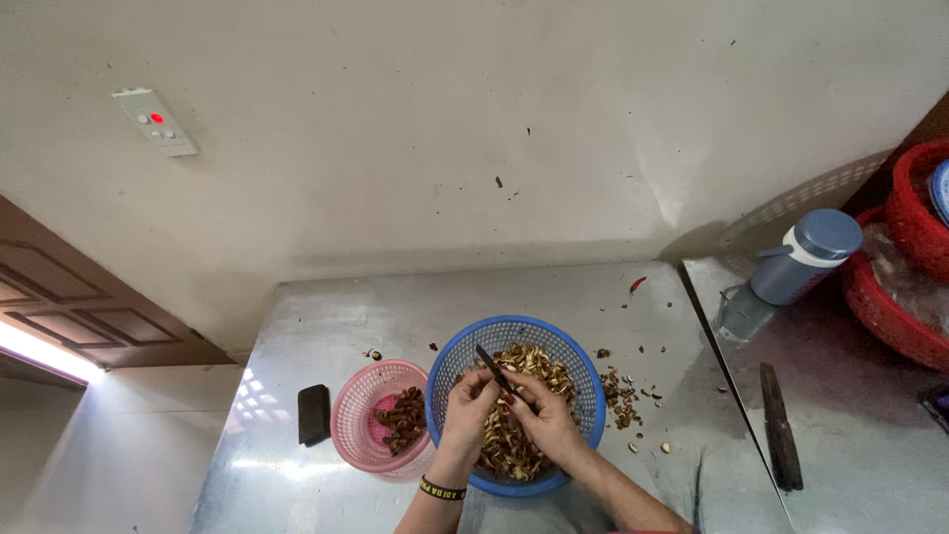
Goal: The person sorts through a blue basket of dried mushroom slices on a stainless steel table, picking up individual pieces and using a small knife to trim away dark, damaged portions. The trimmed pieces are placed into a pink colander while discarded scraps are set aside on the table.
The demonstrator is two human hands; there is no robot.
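My left hand (465, 407) and my right hand (546, 420) meet over a round blue basket (583, 368) filled with light brown peels and shells. A small knife (489, 362) sticks up and to the left from between the hands; my right hand appears to grip its handle. My left hand is closed around a small piece that its fingers hide. A black wristband (442, 489) sits on my left wrist. Just left of the blue basket stands a smaller pink basket (356, 400) holding dark brown pieces (400, 417).
The baskets rest on a steel table (326, 326) against a white wall. A black flat object (313, 413) lies left of the pink basket, with scraps (621, 391) scattered on the right. The adjoining table holds a blue-capped bottle (801, 262), a long dark knife (779, 427) and red baskets (895, 316).
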